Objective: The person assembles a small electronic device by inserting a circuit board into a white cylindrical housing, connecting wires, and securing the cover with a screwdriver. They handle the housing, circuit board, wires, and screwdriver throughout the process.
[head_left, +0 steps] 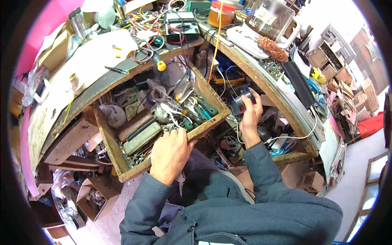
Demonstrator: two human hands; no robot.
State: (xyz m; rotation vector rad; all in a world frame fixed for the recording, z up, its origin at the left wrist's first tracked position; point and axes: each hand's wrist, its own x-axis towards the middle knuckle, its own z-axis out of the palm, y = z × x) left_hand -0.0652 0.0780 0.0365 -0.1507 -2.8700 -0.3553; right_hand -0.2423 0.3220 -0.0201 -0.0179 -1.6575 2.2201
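Observation:
My left hand [170, 153] is closed over the front board of a pulled-out wooden drawer [212, 123]. Inside this drawer lie screwdrivers with dark green handles [200, 112], a brown block [136, 123], a grey-green oblong block [143, 138], plastic bags and small metal parts. To the right, my right hand [251, 116] grips a dark spool-shaped piece [237, 105] with a flange near the fingertips; the fingers partly hide it. Below that hand is a second open drawer [296, 156] full of cables and small parts, with a thin white cable [286, 138] crossing it.
Above the drawers, the bench top [96, 51] bears an analog multimeter [181, 25], tangled leads and a red-lidded orange jar [221, 15]. A yellow-and-black piece [160, 65] hangs over the left drawer. On the floor sits a cardboard box [98, 196].

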